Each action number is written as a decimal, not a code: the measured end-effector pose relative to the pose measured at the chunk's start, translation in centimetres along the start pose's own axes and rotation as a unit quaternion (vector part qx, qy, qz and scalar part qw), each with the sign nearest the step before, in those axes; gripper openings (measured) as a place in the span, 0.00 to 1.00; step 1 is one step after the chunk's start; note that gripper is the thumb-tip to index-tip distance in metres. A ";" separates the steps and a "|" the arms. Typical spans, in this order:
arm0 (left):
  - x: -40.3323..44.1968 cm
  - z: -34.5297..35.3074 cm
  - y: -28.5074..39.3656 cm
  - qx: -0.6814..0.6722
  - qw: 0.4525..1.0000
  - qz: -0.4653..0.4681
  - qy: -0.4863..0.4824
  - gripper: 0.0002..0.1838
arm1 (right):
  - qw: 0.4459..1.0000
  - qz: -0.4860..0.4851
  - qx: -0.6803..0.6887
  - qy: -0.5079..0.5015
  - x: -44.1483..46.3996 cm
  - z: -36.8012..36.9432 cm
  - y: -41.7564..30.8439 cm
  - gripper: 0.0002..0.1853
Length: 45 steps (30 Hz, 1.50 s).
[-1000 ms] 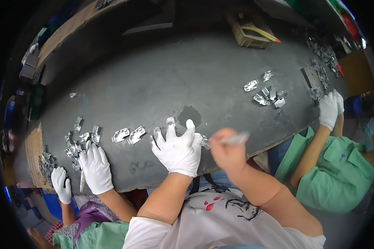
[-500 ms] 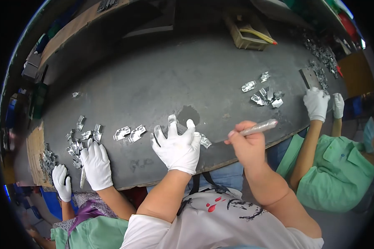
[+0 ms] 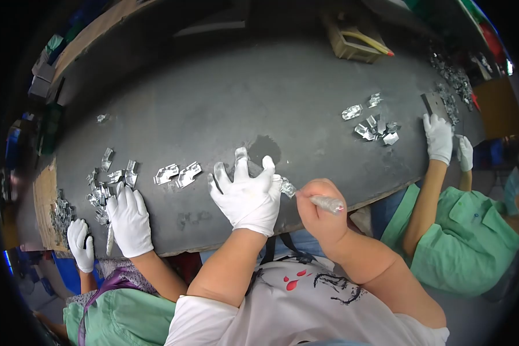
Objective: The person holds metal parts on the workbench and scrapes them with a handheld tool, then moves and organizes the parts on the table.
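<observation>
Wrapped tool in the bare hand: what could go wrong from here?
The wrapped tool points towards the metal piece beside the gloved left hand; a slip might snag the glove. The right hand is bare, so any sharp edge on the piece could perhaps nick it.

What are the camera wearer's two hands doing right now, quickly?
Left hand: gloved, open, fingers spread on the table, at a shiny metal piece.
Right hand: bare, closed around a pen-like tool.
</observation>
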<state>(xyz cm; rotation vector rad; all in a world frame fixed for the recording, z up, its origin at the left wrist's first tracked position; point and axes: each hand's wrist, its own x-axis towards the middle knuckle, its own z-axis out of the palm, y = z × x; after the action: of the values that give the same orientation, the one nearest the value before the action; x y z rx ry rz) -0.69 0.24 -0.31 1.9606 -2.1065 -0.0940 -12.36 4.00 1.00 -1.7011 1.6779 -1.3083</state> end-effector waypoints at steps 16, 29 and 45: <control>-0.1 0.0 0.1 -0.010 1.000 -0.002 0.014 0.13 | 0.901 0.308 0.299 0.067 0.9 -1.5 0.3 0.09; 0.0 0.7 -0.2 0.034 0.998 0.039 0.024 0.16 | 0.983 0.181 0.023 -0.010 -0.6 -0.7 0.4 0.05; 1.2 -3.7 -4.0 0.013 0.991 0.026 0.132 0.20 | 0.913 0.360 0.170 0.087 3.5 -5.4 5.2 0.16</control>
<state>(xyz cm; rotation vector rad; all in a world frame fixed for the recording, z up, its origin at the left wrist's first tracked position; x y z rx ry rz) 4.00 -0.83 2.54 1.8173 -1.9919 0.1918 -20.20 1.44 0.37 -0.6671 1.7841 -1.2841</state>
